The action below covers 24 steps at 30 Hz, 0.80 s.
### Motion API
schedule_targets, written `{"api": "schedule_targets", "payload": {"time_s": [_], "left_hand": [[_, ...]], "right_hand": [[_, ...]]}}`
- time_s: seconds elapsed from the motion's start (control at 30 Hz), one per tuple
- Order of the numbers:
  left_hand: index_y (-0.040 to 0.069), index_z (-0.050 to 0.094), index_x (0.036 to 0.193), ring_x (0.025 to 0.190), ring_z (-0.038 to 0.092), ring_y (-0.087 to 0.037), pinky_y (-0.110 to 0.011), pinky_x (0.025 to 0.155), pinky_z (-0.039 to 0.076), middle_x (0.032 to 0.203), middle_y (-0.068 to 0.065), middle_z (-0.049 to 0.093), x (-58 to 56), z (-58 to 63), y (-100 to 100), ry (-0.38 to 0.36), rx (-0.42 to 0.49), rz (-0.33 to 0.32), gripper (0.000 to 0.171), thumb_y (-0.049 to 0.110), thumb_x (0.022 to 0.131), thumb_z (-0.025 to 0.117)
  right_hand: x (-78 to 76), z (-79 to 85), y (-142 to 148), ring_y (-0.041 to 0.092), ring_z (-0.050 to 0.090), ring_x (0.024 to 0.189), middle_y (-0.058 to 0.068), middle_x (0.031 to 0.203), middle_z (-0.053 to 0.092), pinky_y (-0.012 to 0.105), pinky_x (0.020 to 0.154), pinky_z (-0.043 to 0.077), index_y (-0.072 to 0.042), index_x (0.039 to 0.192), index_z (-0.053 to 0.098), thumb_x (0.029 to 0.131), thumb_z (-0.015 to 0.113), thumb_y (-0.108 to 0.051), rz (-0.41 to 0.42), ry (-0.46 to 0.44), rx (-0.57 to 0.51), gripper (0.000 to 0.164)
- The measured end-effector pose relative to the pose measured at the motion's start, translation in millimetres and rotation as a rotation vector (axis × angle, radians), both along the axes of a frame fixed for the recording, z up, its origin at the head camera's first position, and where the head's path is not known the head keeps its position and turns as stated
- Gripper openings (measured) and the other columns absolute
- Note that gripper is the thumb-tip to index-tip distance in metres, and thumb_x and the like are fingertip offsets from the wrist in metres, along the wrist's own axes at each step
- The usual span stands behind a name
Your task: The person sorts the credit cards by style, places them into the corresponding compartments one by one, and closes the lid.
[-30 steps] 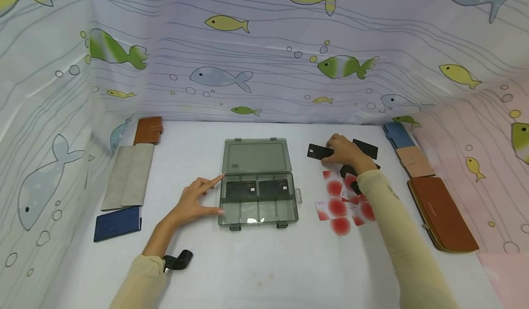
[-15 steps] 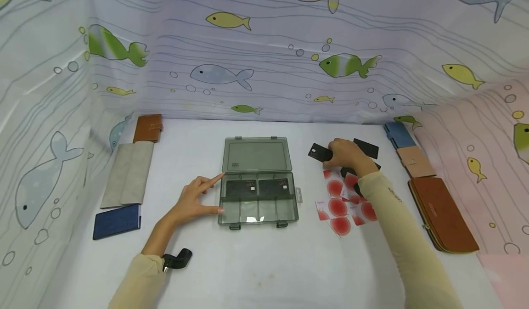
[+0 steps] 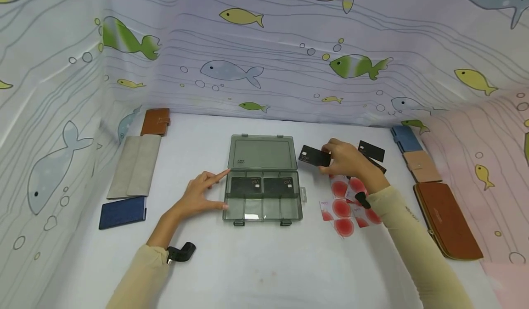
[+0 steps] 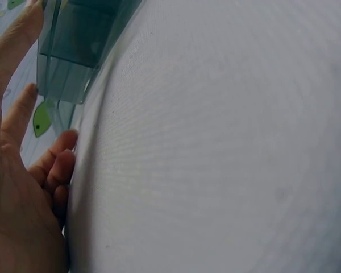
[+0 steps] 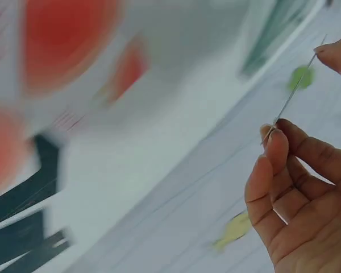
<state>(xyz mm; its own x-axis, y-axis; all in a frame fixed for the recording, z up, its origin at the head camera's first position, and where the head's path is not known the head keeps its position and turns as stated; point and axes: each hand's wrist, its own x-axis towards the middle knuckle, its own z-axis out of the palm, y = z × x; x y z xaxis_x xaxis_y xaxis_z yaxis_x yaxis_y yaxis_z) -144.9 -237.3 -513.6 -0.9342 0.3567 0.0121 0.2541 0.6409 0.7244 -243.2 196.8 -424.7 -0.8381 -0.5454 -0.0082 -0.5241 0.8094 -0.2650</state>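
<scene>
A translucent grey-green compartment box (image 3: 253,210) lies on the white table with its lid (image 3: 262,152) folded back. Two black VIP cards (image 3: 244,188) sit side by side in its rear compartments. My left hand (image 3: 197,196) spans the box's left side, index finger at the rear corner and thumb near the front one. Between thumb and fingers my right hand (image 3: 348,160) pinches another black VIP card (image 3: 314,155), right of the lid. The right wrist view shows that card edge-on (image 5: 298,85), raised above the table.
Red-and-white cards (image 3: 341,208) and further black cards (image 3: 371,151) lie around the right forearm. Wallets line both sides: a grey one (image 3: 136,166) and navy one (image 3: 122,212) left, a large brown one (image 3: 448,219) right. A fish-print curtain (image 3: 256,38) stands behind.
My right hand has lifted the black card and drawn it left towards the box, turning its VIP face into view. My left hand stays at the box. The head view has shifted slightly.
</scene>
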Motion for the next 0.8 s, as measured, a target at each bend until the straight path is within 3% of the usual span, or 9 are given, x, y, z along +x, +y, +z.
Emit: {"api": "schedule_targets", "payload": {"time_s": [0.2,0.37,0.57,0.8], "left_hand": [[0.033,0.041,0.152,0.095,0.04,-0.016,-0.041,0.085,0.024,0.114,-0.005,0.05,-0.5,1.3,0,-0.004,-0.003,-0.002,0.096,0.045,0.069,0.088],[0.033,0.041,0.152,0.096,0.041,-0.016,-0.042,0.086,0.024,0.114,-0.005,0.05,0.5,2.1,1,-0.002,-0.002,-0.002,0.096,0.044,0.069,0.088],[0.033,0.041,0.152,0.096,0.041,-0.016,-0.041,0.085,0.025,0.114,-0.005,0.051,0.4,1.3,0,0.0,-0.001,0.001,0.096,0.045,0.069,0.088],[0.034,0.041,0.152,0.098,0.042,-0.016,-0.042,0.086,0.025,0.114,-0.005,0.051,0.7,1.6,0,0.001,-0.004,0.006,0.096,0.046,0.069,0.088]], "right_hand": [[22.6,7.7,-49,0.014,0.054,0.071,0.007,0.094,0.062,0.032,0.067,0.049,0.002,0.106,0.07,0.071,0.078,-0.034,0.225,0.103,-0.055,0.051],[34.9,3.0,-89,0.012,0.053,0.072,0.005,0.093,0.061,0.029,0.065,0.05,0.0,0.106,0.071,0.072,0.078,-0.037,0.325,0.11,-0.018,0.05],[35.4,-2.3,-119,0.012,0.053,0.074,0.004,0.095,0.061,0.028,0.066,0.048,-0.003,0.107,0.071,0.075,0.076,-0.04,0.382,0.094,0.05,0.049],[34.0,-3.1,-139,0.012,0.052,0.073,0.004,0.097,0.062,0.027,0.065,0.047,-0.004,0.106,0.071,0.077,0.076,-0.042,0.387,0.071,0.122,0.049]]}}
